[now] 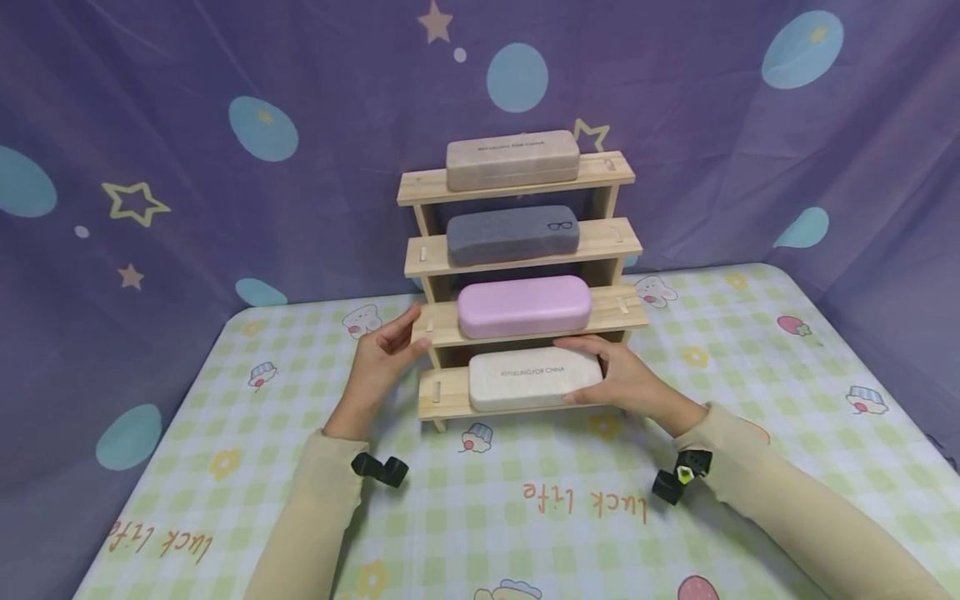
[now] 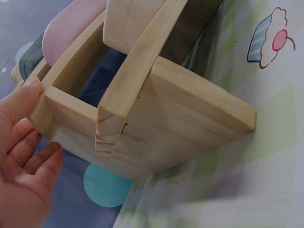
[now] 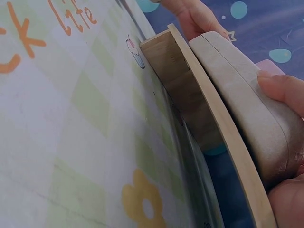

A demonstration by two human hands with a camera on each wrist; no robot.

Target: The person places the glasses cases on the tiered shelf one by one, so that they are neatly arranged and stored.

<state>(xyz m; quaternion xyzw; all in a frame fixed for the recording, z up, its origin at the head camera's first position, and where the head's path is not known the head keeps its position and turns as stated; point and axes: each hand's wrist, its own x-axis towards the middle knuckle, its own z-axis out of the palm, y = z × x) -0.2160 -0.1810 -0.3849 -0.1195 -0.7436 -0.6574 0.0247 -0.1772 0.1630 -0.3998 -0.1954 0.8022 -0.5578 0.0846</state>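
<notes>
My right hand [image 1: 633,379] holds the right end of a white glasses case [image 1: 525,385] lettered "REFUELING FOR CHINA", which rests on the lowest tier of a wooden stepped rack [image 1: 444,392]. In the right wrist view the thumb [image 3: 285,90] lies on the case's front edge. My left hand [image 1: 378,367] grips the left end of the tier above, thumb in front and fingers behind. On that tier lies a pink glasses case [image 1: 525,307]. A blue-grey glasses case [image 1: 510,237] sits one tier higher, and a beige glasses case [image 1: 513,160] occupies the top.
The rack stands toward the back of a table with a green-checked cloth [image 1: 480,533]. Close behind it hangs a purple curtain [image 1: 337,167] with stars and blue ovals. Each wrist wears a black camera mount [image 1: 381,469].
</notes>
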